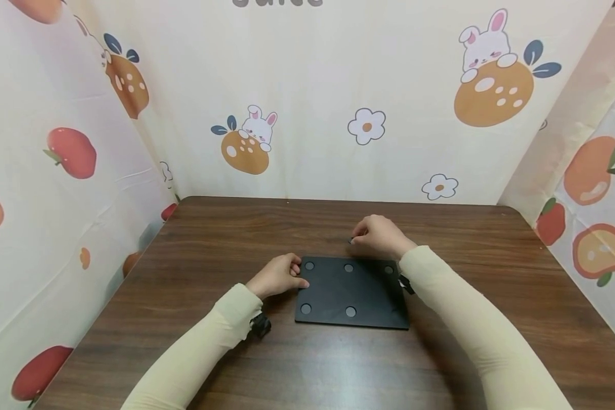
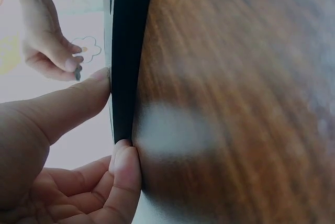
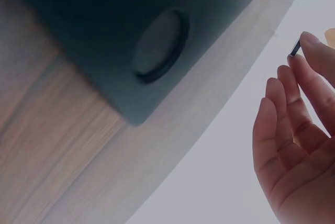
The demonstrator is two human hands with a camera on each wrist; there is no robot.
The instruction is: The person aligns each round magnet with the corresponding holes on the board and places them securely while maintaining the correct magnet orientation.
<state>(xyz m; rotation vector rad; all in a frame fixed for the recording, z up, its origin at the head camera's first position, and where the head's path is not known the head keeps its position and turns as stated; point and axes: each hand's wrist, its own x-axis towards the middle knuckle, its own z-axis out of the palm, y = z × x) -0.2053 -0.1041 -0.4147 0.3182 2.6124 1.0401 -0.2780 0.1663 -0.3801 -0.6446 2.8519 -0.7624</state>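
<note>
A flat black rectangular board (image 1: 356, 293) lies on the wooden table with several round grey-bottomed recesses in its top. My left hand (image 1: 279, 275) holds the board's left edge, the thumb on the top face and the fingertips against the edge, as the left wrist view shows. Beyond the board's far edge, my right hand (image 1: 381, 234) is raised and pinches a small thin dark piece (image 3: 295, 48) between thumb and index finger. The piece appears edge-on, so its full shape cannot be made out. One round recess (image 3: 157, 46) near a board corner shows close up in the right wrist view.
The brown wood-grain table (image 1: 225, 228) runs out around the board on every side. Patterned curtains (image 1: 312, 154) with fruit, flowers and rabbits enclose its back, left and right. A black wrist camera (image 1: 260, 325) sits under the left sleeve.
</note>
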